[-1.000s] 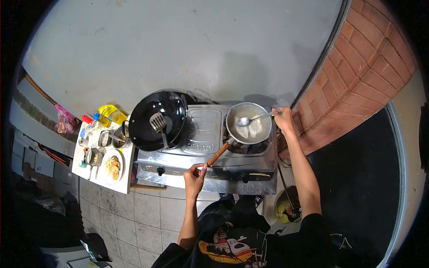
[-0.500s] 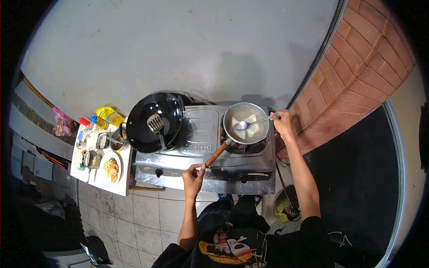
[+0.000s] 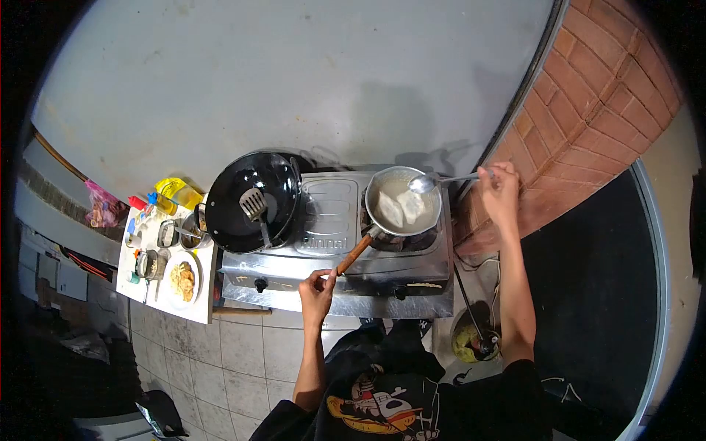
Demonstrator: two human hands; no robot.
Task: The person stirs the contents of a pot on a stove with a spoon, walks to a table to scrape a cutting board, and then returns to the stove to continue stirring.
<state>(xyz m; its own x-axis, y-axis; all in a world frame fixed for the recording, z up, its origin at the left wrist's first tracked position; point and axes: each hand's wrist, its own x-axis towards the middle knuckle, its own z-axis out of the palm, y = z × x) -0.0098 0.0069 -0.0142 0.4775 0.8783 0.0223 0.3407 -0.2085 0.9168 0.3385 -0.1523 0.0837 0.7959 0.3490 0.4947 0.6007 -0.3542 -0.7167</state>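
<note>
A metal saucepan (image 3: 376,222) sits on the right burner of the gas stove (image 3: 334,267), with pale dumpling-like pieces (image 3: 401,209) in cloudy liquid. My left hand (image 3: 317,292) grips the end of the pan's wooden handle (image 3: 355,254). A metal spoon (image 3: 422,184) is held in my right hand (image 3: 501,192), its bowl raised over the upper right part of the saucepan. On the left burner rests a black wok (image 3: 234,213) with a slotted spatula (image 3: 254,206) in it.
Left of the stove, a white table (image 3: 201,311) bears a plate of food (image 3: 184,280), bottles (image 3: 176,192) and small bowls. A grey wall stands behind the stove and a brick pillar (image 3: 559,125) at the right. A bin (image 3: 471,342) is on the floor at lower right.
My right hand has moved right and slightly up with the spoon, whose bowl has left the middle of the pan. The pale pieces have shifted. My left hand has stayed at the handle.
</note>
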